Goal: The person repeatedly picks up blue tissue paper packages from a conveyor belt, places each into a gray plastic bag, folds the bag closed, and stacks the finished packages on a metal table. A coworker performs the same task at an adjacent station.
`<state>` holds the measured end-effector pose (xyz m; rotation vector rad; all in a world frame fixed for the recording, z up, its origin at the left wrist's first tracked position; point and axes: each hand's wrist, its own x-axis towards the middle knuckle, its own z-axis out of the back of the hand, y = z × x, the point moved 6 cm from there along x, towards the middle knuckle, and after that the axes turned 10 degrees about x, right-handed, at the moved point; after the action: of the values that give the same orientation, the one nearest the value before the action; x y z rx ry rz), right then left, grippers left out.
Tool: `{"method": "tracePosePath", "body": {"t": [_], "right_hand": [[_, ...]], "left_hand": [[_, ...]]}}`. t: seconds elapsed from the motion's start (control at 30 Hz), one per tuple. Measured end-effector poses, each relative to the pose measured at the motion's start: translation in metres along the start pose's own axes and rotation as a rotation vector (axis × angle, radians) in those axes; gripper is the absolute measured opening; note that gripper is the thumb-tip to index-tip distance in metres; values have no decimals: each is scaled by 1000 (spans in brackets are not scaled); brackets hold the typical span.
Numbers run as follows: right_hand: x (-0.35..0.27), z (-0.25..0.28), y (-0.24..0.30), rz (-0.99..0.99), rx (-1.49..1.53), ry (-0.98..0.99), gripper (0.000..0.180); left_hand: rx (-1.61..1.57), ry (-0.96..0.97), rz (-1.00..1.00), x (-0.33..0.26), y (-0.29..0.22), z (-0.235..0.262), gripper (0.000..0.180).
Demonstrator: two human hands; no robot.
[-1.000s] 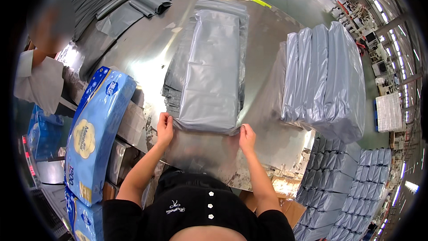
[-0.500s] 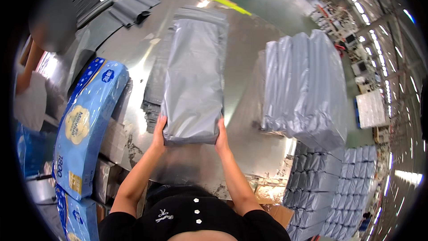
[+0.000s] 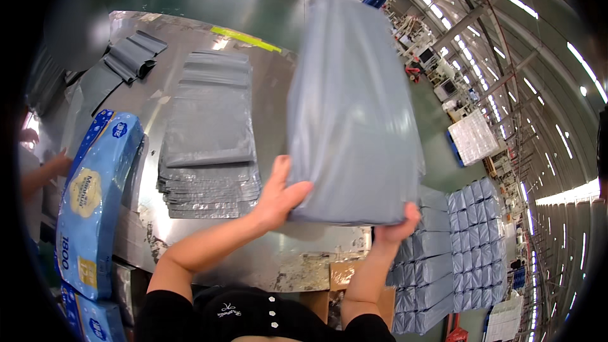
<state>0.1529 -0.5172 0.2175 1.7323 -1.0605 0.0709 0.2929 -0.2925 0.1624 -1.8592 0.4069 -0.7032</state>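
- Filling the upper middle of the frame, right of centre, a large gray pack (image 3: 354,114) in glossy plastic hangs between the person's two hands, slightly blurred, its near end toward the lower edge
- Left hand (image 3: 282,195) clamped on the pack's lower left edge, the thumb lying against the plastic
- Right hand (image 3: 398,225) clamped on the pack's lower right corner, well apart from the left one
- Just left of the pack, near the centre of the frame, a fanned pile of flat gray bags (image 3: 212,126) lies on the metal table (image 3: 272,101)
- Upper left, crumpled gray sheeting (image 3: 132,57) lies at the table's far side, and a yellow strip (image 3: 246,39) runs along the far edge
- Left side, a long blue packet (image 3: 95,209) leans lengthwise, with a second blue packet (image 3: 95,322) below it
- Far left, partly cut off, a co-worker's hand (image 3: 60,163) shows just beside the long packet
- Lower right, rows of stacked gray bundles (image 3: 475,240); bottom centre, an open cardboard box (image 3: 345,272) near the right forearm
- Right of centre, a white wrapped load (image 3: 474,137) stands on the green floor
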Motion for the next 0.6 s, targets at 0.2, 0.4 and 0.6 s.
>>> {"method": "tracePosePath", "body": {"t": [0.2, 0.4, 0.6], "right_hand": [[96, 72, 79, -36, -79, -244, 49], [173, 188, 54, 103, -813, 34, 56], [197, 224, -18, -351, 33, -61, 70]], "left_hand": [[115, -65, 2, 97, -27, -122, 90], [265, 63, 212, 180, 41, -181, 79], [-155, 295, 75, 210, 104, -140, 57]]}}
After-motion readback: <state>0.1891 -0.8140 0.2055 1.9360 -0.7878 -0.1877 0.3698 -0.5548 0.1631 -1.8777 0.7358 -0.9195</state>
